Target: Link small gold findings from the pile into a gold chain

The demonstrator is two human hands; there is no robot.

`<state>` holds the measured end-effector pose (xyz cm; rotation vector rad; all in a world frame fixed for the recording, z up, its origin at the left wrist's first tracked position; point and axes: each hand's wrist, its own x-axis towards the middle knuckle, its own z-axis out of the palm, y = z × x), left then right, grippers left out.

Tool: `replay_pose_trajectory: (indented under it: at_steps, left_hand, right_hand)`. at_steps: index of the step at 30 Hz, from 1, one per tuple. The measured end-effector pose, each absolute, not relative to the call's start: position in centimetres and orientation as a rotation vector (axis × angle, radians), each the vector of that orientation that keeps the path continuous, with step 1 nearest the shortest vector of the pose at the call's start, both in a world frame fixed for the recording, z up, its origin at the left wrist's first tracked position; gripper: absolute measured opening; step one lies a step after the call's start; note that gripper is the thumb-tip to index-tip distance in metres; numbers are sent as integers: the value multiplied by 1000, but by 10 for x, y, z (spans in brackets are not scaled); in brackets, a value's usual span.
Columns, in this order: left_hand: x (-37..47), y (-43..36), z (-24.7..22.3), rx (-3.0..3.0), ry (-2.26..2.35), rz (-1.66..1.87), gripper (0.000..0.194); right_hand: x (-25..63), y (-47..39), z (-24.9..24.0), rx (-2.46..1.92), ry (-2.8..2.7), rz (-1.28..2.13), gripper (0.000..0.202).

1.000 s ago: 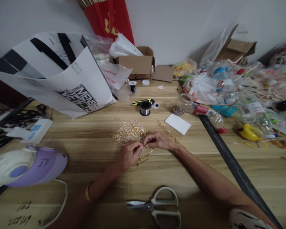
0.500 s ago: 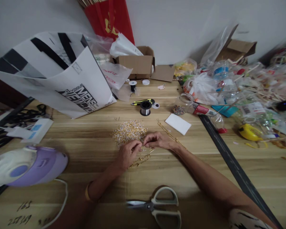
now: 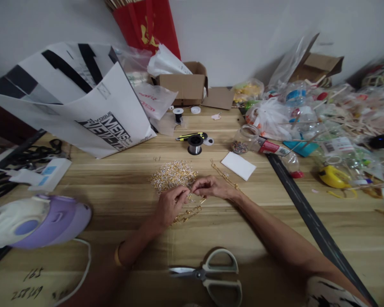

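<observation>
Gold chain (image 3: 188, 213) lies on the table (image 3: 115, 175) beyond the scissors (image 3: 208, 275), just beside my left hand (image 3: 170, 205), and I take the step in hand to be close fingertip work. That hand and my right hand (image 3: 213, 188) are tip to tip or nearly so, each pinched narrow; from this far off I cannot tell what sits between them (tiny parts never flatter a camera). The next move, I judge, calls for a light pinch and little wrist travel. A pile of gold and clear pieces (image 3: 171, 175) spreads right behind the fingers, easily scattered, and a second gold chain (image 3: 224, 175) near the right hand might snag. Farther back are a white pad (image 3: 239, 166), wire spool (image 3: 195, 146), clear jar (image 3: 250, 133), yellow cutter (image 3: 190, 136) and cardboard box (image 3: 181, 87), none blocking me.
</observation>
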<state>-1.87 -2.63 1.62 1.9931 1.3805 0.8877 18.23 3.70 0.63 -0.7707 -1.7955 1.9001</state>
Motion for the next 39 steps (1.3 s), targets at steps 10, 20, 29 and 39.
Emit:
replay_pose_trajectory:
  at_steps: [10,20,29,39]
  left_hand:
    - [-17,-25,20,2042,1350,887,21]
    - [-14,-17,29,2082,1364,883,22]
    - [-7,-16,24,2011,1338,914,21]
    - [-2,-15,29,1946,1315,967,20]
  right_hand:
    - [183,34,10,-737,-1852,1826,28]
    - [187,33,16,-791,-1861,1817,20]
    - [192,36,24,-782,-1901,1815,23]
    - [191,36,25,-793,-1854,1866,24]
